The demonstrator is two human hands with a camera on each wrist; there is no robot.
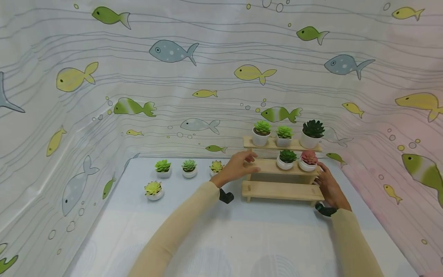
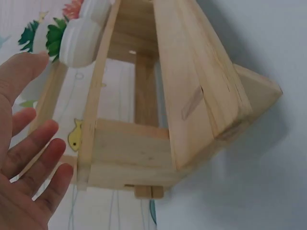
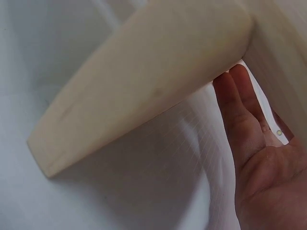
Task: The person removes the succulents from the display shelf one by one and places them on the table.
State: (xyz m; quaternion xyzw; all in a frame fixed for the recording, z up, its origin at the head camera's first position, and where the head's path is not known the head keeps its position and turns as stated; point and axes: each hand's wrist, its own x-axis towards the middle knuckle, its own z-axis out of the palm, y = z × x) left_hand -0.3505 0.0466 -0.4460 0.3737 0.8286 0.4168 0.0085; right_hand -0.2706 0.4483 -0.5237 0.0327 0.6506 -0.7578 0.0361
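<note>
A three-tier wooden plant stand (image 1: 282, 190) stands on the table at right. Succulents in white pots sit on its upper two tiers: a dark green one (image 1: 313, 129) at the top right, a pink one (image 1: 308, 158) and a green one (image 1: 287, 157) on the middle tier. My left hand (image 1: 238, 166) is by the left end of the middle tier; in the left wrist view its fingers (image 2: 48, 158) are spread and hold nothing. At the stand's right side is my right hand (image 1: 329, 188), its fairly straight fingers (image 3: 235, 103) against the wood; its thumb is largely hidden.
Several more potted succulents stand left of the stand, among them a yellow-green one (image 1: 153, 189), a pale green one (image 1: 189, 167) and one (image 1: 216, 167) partly behind my left forearm. A fish-patterned backdrop (image 1: 221, 107) rises close behind the stand.
</note>
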